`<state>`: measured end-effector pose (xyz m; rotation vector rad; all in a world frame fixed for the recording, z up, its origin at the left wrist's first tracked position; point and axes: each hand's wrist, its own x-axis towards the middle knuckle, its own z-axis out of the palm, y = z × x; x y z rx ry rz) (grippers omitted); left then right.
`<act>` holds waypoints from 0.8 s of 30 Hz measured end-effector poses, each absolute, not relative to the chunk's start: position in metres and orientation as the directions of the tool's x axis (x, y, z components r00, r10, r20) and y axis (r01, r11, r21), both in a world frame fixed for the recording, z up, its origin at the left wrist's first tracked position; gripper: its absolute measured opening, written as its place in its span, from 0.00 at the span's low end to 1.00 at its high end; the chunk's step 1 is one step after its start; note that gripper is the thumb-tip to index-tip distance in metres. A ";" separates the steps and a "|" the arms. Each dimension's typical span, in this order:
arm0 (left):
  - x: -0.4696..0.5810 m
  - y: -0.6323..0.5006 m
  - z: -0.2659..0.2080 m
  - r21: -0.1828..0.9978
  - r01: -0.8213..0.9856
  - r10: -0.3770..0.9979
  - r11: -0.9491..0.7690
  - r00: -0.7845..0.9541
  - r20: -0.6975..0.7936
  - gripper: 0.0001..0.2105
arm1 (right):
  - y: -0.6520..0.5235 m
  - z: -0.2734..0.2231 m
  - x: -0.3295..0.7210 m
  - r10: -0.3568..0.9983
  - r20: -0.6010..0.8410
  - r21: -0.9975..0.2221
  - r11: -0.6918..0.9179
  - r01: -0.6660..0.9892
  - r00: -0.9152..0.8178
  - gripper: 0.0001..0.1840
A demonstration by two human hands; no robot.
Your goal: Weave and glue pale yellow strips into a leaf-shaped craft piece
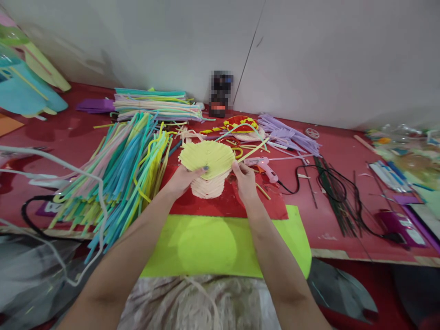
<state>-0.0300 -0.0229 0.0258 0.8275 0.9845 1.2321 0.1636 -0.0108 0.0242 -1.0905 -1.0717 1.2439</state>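
A fan-shaped panel of pale yellow pipe cleaners (209, 153) is held up over the table, with a cream, ribbed lower part (207, 187) beneath it. My left hand (184, 179) grips its lower left, the thumb lying across the front. At the right edge, my right hand (244, 178) pinches where a loose yellow pipe cleaner (256, 150) sticks out toward the upper right. My fingertips hide exactly how the strand meets the panel. Just right of that hand lies a pink hot glue gun (266, 168).
Loose pipe cleaners (125, 169) heap at the left, with a stacked bundle (154, 105) behind. Purple pipe cleaners (288, 133) lie at the back right. A black cord (330, 183) crosses dark thin sticks (335, 201). A lime-green sheet (206, 247) overhangs the front edge. White cables (99, 197) loop at left.
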 end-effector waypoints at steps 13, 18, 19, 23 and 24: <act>-0.031 -0.019 0.024 0.918 -0.352 0.978 0.184 -0.029 -0.207 0.29 | -0.017 0.034 0.167 0.994 -0.037 -0.986 -0.020 -0.164 0.103 0.24; -0.034 -0.019 0.021 0.926 -0.315 0.966 0.207 -0.081 -0.244 0.27 | -0.020 0.037 0.178 0.992 -0.054 -0.998 -0.057 0.023 0.110 0.22; -0.035 -0.021 0.021 0.928 -0.300 0.964 0.222 -0.077 -0.255 0.28 | -0.021 0.039 0.184 0.992 -0.042 -0.997 -0.049 0.056 0.116 0.22; -0.040 -0.028 0.026 0.926 -0.199 0.945 0.322 0.008 -0.327 0.29 | -0.018 0.052 0.231 0.954 0.211 -0.874 0.087 0.478 0.213 0.18; -0.041 -0.030 0.027 0.923 -0.164 0.937 0.349 0.032 -0.348 0.28 | -0.015 0.054 0.245 0.935 0.266 -0.804 0.080 0.590 0.236 0.18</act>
